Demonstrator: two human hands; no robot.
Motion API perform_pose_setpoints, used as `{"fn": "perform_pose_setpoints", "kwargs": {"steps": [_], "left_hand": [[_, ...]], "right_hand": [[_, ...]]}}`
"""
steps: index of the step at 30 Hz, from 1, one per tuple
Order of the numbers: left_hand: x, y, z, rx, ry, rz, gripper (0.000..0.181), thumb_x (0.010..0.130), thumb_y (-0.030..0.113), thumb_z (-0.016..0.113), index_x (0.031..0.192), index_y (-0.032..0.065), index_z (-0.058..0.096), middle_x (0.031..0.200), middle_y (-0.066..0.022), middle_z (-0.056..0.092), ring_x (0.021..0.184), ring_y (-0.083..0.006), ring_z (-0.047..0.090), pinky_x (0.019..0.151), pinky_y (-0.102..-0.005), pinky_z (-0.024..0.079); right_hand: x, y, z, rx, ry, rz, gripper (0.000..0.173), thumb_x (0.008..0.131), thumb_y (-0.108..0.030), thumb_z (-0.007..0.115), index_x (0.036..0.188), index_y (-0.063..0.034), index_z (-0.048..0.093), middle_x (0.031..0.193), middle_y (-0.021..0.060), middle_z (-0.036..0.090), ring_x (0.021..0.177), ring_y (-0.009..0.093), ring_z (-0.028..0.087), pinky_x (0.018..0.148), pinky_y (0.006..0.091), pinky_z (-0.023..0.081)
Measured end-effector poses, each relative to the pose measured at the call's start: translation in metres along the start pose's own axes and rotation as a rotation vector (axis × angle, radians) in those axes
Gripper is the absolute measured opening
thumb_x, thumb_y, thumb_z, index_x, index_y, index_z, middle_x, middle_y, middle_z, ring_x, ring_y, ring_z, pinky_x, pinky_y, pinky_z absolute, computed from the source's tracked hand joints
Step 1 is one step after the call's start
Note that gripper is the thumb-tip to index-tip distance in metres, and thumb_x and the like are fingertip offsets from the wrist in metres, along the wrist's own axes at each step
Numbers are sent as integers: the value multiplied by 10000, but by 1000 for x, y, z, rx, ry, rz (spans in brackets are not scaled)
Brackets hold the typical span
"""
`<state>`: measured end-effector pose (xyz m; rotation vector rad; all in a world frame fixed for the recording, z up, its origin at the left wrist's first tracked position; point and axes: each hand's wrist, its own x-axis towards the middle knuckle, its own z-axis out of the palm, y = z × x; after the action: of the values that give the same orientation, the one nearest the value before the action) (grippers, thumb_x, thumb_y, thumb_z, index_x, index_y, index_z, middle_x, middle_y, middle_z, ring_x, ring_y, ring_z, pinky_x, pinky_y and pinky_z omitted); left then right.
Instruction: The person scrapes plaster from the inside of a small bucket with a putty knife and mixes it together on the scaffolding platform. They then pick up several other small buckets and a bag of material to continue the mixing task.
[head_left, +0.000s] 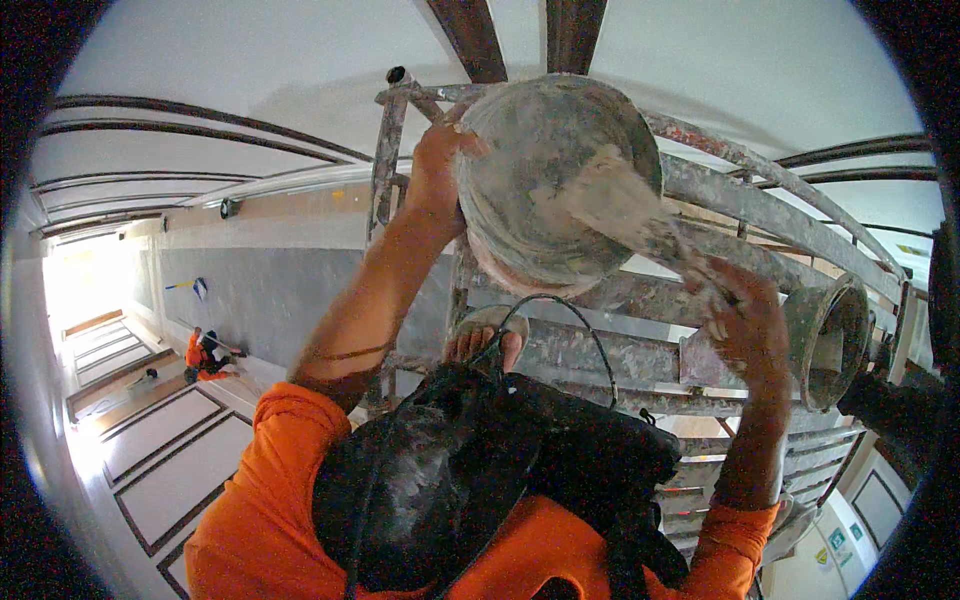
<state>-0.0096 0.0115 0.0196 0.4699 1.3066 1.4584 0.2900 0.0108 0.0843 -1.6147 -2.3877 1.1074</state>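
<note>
My left hand (442, 169) grips the rim of a round, plaster-smeared bucket (517, 276), tilted so that its inside faces me. Grey-white residue coats the bucket's inner wall. A flat-bladed scraper or trowel (611, 196), blurred by motion and caked in pale compound, reaches over the opening. Its handle is in my right hand (742, 322), whose fingers are also smeared and blurred. The bucket's wire handle (604, 330) hangs down in front of my knees. Whether compound lies deeper in the bucket, I cannot tell.
I am perched on scaffold planks (592, 352) with gaps between them. A second dirty bucket (825, 345) lies on its side at right. Metal scaffold rails (772, 161) run behind. Far below at left, a person in orange (202, 356) is near a grey wall.
</note>
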Motion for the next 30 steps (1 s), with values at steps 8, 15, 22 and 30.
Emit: {"fn": "perform_pose_setpoints", "kwargs": {"steps": [8,15,22,30], "left_hand": [[-19,19,12,-114,-152,-150,623,561,117,519,1173,65,418,999,-94,537,924,-234,529,824,-384,434],[-20,22,11,-14,-117,-249,511,599,173,545,1089,40,487,967,-108,559,898,-232,549,809,-372,439],[2,3,-9,-167,-443,-480,455,698,293,571,1065,31,508,978,-132,563,886,-226,556,807,-376,437],[6,-5,-5,-164,-379,-503,474,772,409,511,1088,57,501,992,-111,569,888,-228,552,798,-360,431]], "right_hand": [[-9,2,-12,-78,-53,156,316,721,-138,588,1025,-57,566,986,152,554,918,271,528,796,344,417],[-8,30,-2,-171,8,-26,297,725,-183,585,1015,-121,577,1017,106,575,955,302,521,869,390,390],[14,76,-16,-227,3,-125,373,740,-214,643,1044,-23,542,953,125,572,854,188,559,735,287,456],[34,57,37,598,-150,-6,408,725,-303,640,1012,-43,515,824,27,562,618,96,525,499,228,434]]}}
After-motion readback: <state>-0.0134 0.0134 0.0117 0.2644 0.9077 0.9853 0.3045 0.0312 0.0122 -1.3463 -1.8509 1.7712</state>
